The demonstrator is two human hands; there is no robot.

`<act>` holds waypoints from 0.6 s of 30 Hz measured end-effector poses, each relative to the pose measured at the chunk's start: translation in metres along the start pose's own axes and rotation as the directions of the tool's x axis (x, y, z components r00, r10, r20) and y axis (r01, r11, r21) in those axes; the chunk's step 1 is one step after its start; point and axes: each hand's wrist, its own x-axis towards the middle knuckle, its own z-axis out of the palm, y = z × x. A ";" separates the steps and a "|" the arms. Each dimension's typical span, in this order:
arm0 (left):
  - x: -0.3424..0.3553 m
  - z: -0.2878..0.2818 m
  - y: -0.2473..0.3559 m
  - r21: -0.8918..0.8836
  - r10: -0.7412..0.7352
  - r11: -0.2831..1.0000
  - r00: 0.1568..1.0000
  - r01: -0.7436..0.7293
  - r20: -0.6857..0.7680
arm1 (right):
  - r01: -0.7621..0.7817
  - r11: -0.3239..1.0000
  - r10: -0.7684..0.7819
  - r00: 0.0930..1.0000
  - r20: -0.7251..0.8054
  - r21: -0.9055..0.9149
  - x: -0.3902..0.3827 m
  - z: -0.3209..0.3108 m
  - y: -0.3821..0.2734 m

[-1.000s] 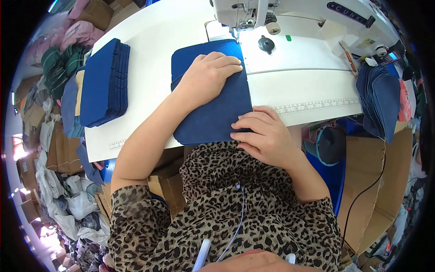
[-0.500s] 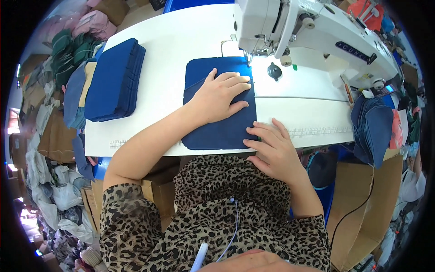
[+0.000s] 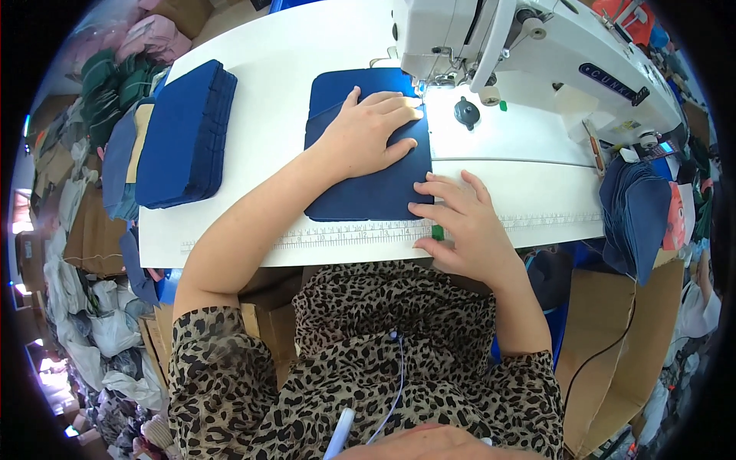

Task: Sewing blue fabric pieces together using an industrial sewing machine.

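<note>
A navy-blue fabric panel (image 3: 360,195) with rounded corners lies flat on the white sewing table, its far right edge beside the needle area of a white sewing machine (image 3: 452,46). My left hand (image 3: 369,134) rests palm down on the panel, fingers stretched toward the needle and thumb out to the side. At the panel's near right corner is my right hand (image 3: 464,226), its fingers spread; the fingertips lie at the edge. A small green piece (image 3: 438,232) shows next to the right thumb and index finger.
A thick stack of blue fabric panels (image 3: 180,134) stands at the left of the table. A ruler strip (image 3: 368,231) runs along the near edge. Right of the needle sits a black round knob-like part (image 3: 466,113). Dark blue cut pieces (image 3: 632,207) hang over the right end, above a cardboard box (image 3: 613,337).
The panel has slid away from me toward the machine, uncovering the ruler strip. My left hand has moved forward with it, and my right hand has shifted slightly forward.
</note>
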 end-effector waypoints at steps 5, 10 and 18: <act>-0.001 -0.001 -0.001 0.012 -0.007 1.000 1.000 0.007 0.012 | -0.004 1.000 0.004 1.000 0.004 -0.015 0.000 0.000 0.000; -0.001 0.001 0.002 -0.001 0.001 1.000 1.000 -0.001 -0.003 | -0.038 0.998 0.039 0.999 -0.018 0.057 -0.001 -0.001 0.003; -0.014 -0.002 0.006 0.006 0.032 0.999 0.999 -0.032 0.003 | -0.089 0.966 0.129 0.980 -0.151 0.244 0.002 0.001 0.008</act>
